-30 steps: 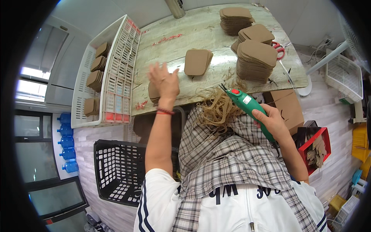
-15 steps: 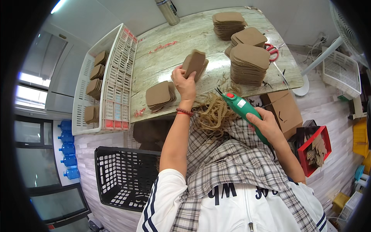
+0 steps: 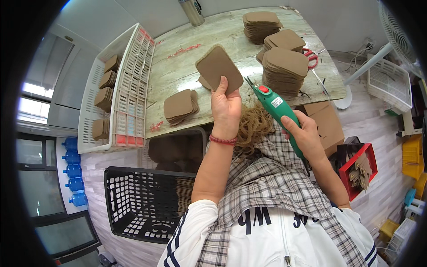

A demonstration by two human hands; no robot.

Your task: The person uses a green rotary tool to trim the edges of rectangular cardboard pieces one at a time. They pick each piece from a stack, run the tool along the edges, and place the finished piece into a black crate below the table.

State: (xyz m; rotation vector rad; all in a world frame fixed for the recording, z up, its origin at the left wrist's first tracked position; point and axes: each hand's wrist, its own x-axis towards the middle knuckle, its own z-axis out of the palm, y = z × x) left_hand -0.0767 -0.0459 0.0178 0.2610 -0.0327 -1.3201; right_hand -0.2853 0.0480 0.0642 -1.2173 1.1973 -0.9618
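Observation:
Raised over the table's front edge, my left hand (image 3: 226, 109) grips a brown pad (image 3: 218, 66) with rounded corners, thumb on its face. Part of another brown pad (image 3: 204, 82) shows behind it; whether my hand touches that one, I cannot tell. My right hand (image 3: 304, 135) is wrapped round green electric scissors (image 3: 275, 103) with a red button. Their narrow blades point up and left, close beside the pad's right corner. Below the blades, a tangle of tan trimmed strips (image 3: 254, 127) hangs at the table edge onto my checked apron.
Stacks of brown pads (image 3: 284, 71) stand on the table's right, near red-handled scissors (image 3: 312, 60). A small pad pile (image 3: 180, 107) lies at left. White crate (image 3: 133, 89), black crate (image 3: 138, 196), cardboard box (image 3: 327, 127) and red box (image 3: 362, 169) surround me. A steel flask (image 3: 192, 12) stands behind.
My left hand has turned palm up and moved slightly right and nearer, tilting the pad so its broad face shows. The scissors have shifted slightly left and up, close to the pad.

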